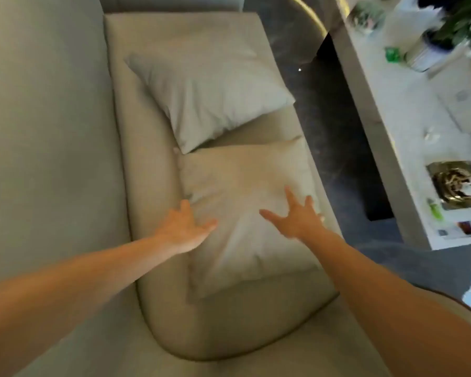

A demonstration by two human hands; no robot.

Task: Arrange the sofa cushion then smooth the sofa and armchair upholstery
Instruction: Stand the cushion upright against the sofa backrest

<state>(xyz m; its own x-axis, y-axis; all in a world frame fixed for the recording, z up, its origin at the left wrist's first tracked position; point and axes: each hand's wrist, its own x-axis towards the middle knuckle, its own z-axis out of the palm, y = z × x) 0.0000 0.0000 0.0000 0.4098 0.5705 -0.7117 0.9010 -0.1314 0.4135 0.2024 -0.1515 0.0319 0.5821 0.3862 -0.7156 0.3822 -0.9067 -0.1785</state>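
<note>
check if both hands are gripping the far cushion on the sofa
No, both hands are at the near cushion, the left hand flat on it and the right hand spread open; the far cushion lies untouched.

We see two bare forearms, no sleeves in view. Left hand [181, 229] and right hand [297, 217] are bare too: no gloves, rings, watch or wristbands that we can make out. Motion blur softens the fingers.

Two cushions are lying on the sofa seat [152, 268]; the near cushion [245, 213] is sitting before the far cushion [207, 91], corners overlapping; the backrest [44, 131] is running along the left; the table [419, 137] is standing right, across the floor [335, 148].
</note>
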